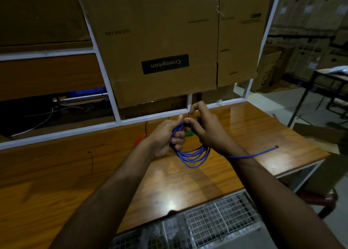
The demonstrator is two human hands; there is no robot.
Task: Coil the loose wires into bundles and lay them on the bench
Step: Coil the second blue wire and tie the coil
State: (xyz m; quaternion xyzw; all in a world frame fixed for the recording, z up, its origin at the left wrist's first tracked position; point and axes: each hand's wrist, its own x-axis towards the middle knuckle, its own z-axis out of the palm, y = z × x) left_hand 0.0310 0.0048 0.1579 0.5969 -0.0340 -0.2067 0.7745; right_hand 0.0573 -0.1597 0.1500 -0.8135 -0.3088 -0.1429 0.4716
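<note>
A blue wire (194, 157) hangs in several loops above the wooden bench (75, 173). My left hand (167, 135) grips the top of the loops, fingers curled round them. My right hand (203, 128) pinches the wire just beside the left thumb, and the loose tail runs under my right wrist and sticks out to the right, ending near the bench's right side. A red wire bundle (140, 139) lies on the bench behind my left wrist. A green wire bundle (189, 134) lies partly hidden behind my hands.
A large cardboard box (165, 41) stands at the back of the bench against a white frame (105, 73). A thin dark wire (91, 162) lies at the bench's left. A wire mesh rack (207, 224) sits below the front edge. Stacked cartons fill the right background.
</note>
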